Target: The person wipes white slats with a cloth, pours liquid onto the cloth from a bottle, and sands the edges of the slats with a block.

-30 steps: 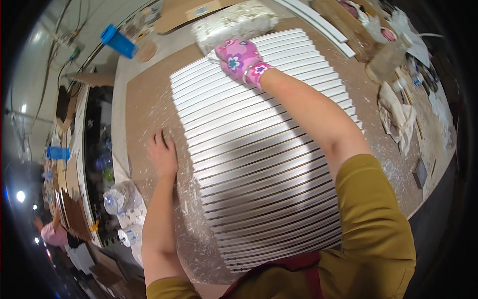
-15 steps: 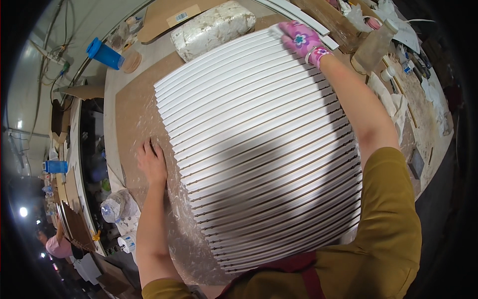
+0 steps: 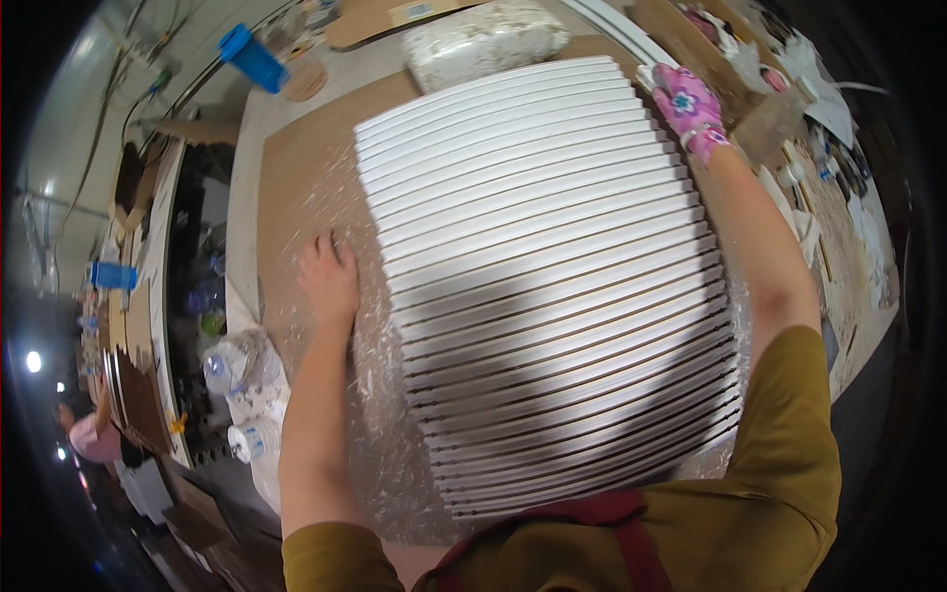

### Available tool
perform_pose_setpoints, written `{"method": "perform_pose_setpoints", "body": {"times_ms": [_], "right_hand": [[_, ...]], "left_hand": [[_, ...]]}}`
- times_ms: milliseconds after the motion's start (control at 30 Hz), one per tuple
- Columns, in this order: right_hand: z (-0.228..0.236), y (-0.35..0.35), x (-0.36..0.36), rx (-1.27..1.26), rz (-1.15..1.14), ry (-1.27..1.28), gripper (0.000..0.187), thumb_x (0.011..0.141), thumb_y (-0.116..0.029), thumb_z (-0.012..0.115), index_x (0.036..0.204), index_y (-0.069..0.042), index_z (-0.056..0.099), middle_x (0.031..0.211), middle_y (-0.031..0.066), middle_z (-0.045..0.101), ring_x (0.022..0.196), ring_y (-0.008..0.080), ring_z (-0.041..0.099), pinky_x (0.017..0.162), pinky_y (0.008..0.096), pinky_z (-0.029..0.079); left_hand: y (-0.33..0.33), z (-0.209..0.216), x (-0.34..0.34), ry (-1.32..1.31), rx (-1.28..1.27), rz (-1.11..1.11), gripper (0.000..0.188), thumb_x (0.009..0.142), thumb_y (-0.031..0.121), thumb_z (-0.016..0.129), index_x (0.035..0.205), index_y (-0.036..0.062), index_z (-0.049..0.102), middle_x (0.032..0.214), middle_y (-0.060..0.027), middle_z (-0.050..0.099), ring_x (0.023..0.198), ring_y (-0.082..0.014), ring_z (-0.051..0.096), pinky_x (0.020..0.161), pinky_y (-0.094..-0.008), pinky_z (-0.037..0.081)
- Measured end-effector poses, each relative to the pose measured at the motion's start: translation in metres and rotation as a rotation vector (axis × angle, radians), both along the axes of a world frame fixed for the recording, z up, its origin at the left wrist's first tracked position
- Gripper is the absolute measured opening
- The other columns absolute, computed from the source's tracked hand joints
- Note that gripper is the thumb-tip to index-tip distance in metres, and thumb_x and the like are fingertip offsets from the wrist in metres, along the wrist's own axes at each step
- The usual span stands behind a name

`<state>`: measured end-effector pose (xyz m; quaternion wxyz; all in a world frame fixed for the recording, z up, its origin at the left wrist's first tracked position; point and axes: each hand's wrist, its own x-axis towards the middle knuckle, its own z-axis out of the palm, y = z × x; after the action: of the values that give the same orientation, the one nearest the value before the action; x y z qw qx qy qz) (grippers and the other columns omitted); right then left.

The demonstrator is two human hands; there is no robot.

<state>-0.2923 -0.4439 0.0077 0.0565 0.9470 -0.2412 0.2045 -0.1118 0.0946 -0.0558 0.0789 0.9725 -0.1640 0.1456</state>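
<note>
Your right hand (image 3: 688, 102) grips white wad (image 3: 646, 76) beside white strips (image 3: 533, 242); left hand (image 3: 328, 278), fingers slightly parted, on brown board (image 3: 301, 183)

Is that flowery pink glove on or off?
On: the pink glove covers the right hand, and a bare forearm comes out of its cuff. The left hand is bare.

White slats (image 3: 533, 247) lying parallel on brown board (image 3: 306, 183); whitish wad (image 3: 646, 76) near upper-right corner

No txt legible; label (image 3: 412, 12) on cardbd (image 3: 357, 30) too sm/blurred to read
</note>
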Motion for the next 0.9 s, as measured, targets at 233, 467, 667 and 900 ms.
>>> {"method": "perform_pose_setpoints", "body": {"times_ms": [233, 467, 667, 900], "right_hand": [[0.001, 0.14, 0.08, 0.703, 0.361, -0.294, 0.025, 0.09, -0.029, 0.063, 0.103, -0.008, 0.063, 0.096, 0.0105, 0.063, 0.088, 0.0256, 0.062, 0.078, 0.0371, 0.052], [0.006, 0.317, 0.175, 0.123, 0.662, 0.125, 0.038, 0.088, -0.04, 0.05, 0.118, -0.016, 0.055, 0.108, 0.0113, 0.059, 0.103, 0.0312, 0.058, 0.093, 0.0509, 0.043], [0.003, 0.242, 0.155, 0.186, 0.5, 0.182, 0.021, 0.092, -0.024, 0.046, 0.1, -0.014, 0.064, 0.104, 0.0129, 0.065, 0.101, 0.0309, 0.061, 0.087, 0.051, 0.046], [-0.014, -0.032, 0.016, -0.121, -0.296, -0.031, 0.031, 0.095, -0.036, 0.051, 0.099, -0.008, 0.064, 0.079, 0.01, 0.066, 0.071, 0.0285, 0.066, 0.064, 0.042, 0.054]], "left_hand": [[0.001, -0.008, 0.003, -0.026, -0.047, -0.027, 0.042, 0.089, 0.03, 0.054, 0.127, 0.0129, 0.054, 0.13, -0.0114, 0.05, 0.121, -0.0309, 0.046, 0.097, -0.0502, 0.038], [0.005, -0.005, 0.0, 0.018, -0.034, -0.01, 0.045, 0.09, 0.031, 0.054, 0.131, 0.0132, 0.051, 0.133, -0.0104, 0.048, 0.123, -0.0306, 0.045, 0.099, -0.05, 0.036], [0.007, -0.008, -0.001, -0.012, -0.043, -0.022, 0.044, 0.09, 0.031, 0.053, 0.13, 0.0126, 0.051, 0.133, -0.0105, 0.048, 0.122, -0.0312, 0.045, 0.098, -0.0494, 0.036], [-0.008, -0.005, -0.002, -0.014, -0.02, -0.032, 0.043, 0.091, 0.03, 0.053, 0.129, 0.0125, 0.052, 0.132, -0.0105, 0.048, 0.122, -0.031, 0.046, 0.097, -0.0498, 0.036]]}}
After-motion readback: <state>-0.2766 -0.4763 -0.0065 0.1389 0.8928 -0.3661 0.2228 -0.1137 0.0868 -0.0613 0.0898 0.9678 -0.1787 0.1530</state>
